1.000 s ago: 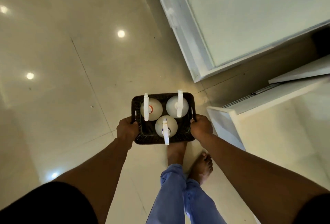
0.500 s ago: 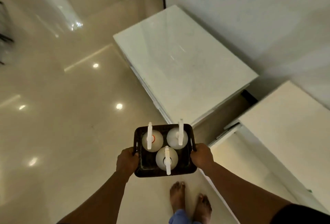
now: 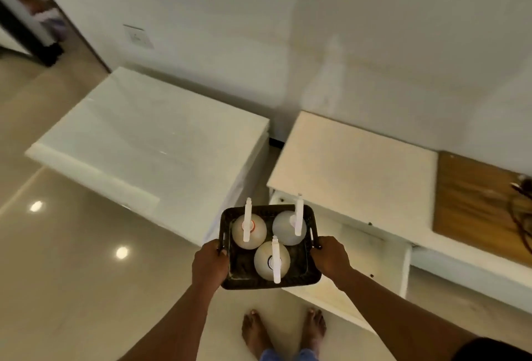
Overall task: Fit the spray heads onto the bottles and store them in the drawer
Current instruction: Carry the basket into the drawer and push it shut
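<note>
A black woven basket (image 3: 312, 275) is carried at waist height, my left hand (image 3: 208, 264) gripping its left handle and my right hand (image 3: 331, 258) its right handle. Inside stand three pale round bottles with white spray heads fitted: one at the back left (image 3: 257, 235), one at the back right (image 3: 283, 228), one at the front (image 3: 263, 261). Just right of and below the basket, an open white drawer (image 3: 359, 248) juts from a low white cabinet (image 3: 354, 165).
A low white table (image 3: 149, 136) stands to the left against the wall. A wooden panel (image 3: 475, 205) with dark cords lies on the cabinet at the right. Glossy beige floor (image 3: 72, 288) spreads left; my bare feet are below the basket.
The view has lifted from the floor towards the wall. The basket with its bottles has come from beside the table to the open drawer's left edge, still in both hands.
</note>
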